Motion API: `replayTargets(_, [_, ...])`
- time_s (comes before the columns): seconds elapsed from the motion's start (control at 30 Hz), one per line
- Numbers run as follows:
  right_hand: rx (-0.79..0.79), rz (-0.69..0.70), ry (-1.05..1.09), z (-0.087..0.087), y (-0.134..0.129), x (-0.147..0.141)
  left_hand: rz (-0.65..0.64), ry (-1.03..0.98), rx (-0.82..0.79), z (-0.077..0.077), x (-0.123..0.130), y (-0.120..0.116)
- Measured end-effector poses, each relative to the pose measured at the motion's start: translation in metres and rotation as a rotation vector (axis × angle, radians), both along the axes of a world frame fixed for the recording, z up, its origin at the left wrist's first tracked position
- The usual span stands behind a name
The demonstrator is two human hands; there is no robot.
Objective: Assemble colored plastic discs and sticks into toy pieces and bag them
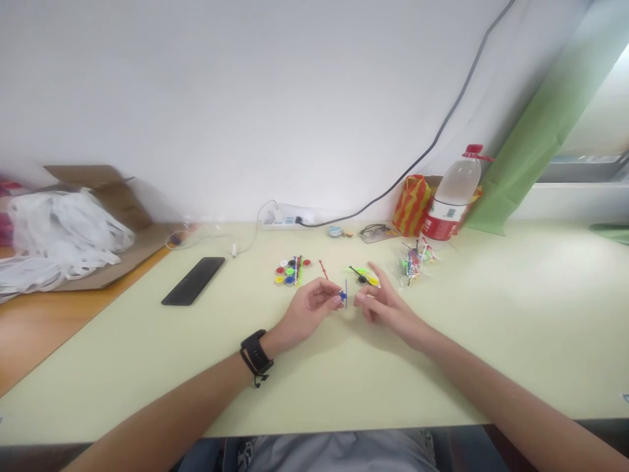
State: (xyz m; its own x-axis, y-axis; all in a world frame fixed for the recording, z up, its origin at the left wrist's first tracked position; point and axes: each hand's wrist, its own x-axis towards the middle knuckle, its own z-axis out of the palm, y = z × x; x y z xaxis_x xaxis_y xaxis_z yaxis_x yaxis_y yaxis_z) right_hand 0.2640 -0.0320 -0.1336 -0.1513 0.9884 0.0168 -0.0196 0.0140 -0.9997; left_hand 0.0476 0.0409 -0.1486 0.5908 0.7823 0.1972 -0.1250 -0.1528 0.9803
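One small blue piece (343, 296) is pinched between the thumb and fingertips of the left hand (312, 305), over the tabletop (295, 393), between its front and back edges. A thin blue bar (346, 293) stands roughly upright at it, on the side facing the right hand; whether the two are joined cannot be told. The right hand (388, 311) is set just apart from the bar, one finger raised, the others curled toward the thumb; whether anything is gripped there cannot be told.

Fine two-handed handling, by judgement. The blue piece is best pinched firmly near its middle, with the bar left clear so it is not bent. The right fingertips are best brought in square to it, and force applied gently, since thin plastic would likely snap or spring away. Work should be done low over the tabletop, away from the front edge, so a dropped part is easily found.

A thin red stick (323, 269) is seen just behind the left hand; contact cannot be judged. Coloured discs (289, 271) lie farther toward the back edge, yellow-green pieces (372, 280) behind the right hand; neither should be brushed by the knuckles.
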Motion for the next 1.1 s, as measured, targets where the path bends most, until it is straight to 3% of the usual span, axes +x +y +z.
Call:
replayTargets(0.13, [-0.053,0.275,-0.021,0.002,0.000,0.008,0.041,-0.006,0.003,0.003,0.001,-0.001])
replayTargets(0.3, [-0.045,0.106,0.053,0.001,0.005,0.008,0.014,-0.025,-0.044,0.007,0.001,-0.003])
replayTargets(0.63, [0.041,-0.074,0.010,0.004,0.010,0.018,0.034,-0.043,-0.159,0.008,-0.004,0.005])
replayTargets(0.73, [0.153,-0.190,-0.180,0.001,0.015,0.029,0.017,-0.105,-0.278,0.009,-0.004,0.007])
replayTargets(0.9, [0.511,-0.396,-0.734,-0.017,0.027,0.048,0.024,-0.201,-0.429,0.011,-0.003,0.009])
replayTargets(1.0, [0.590,-0.340,-0.909,-0.028,0.032,0.052,0.023,-0.204,-0.471,0.014,-0.002,0.007])
replayTargets(1.1, [0.568,-0.252,-1.000,-0.036,0.033,0.052,-0.013,-0.194,-0.503,0.016,0.000,0.005])
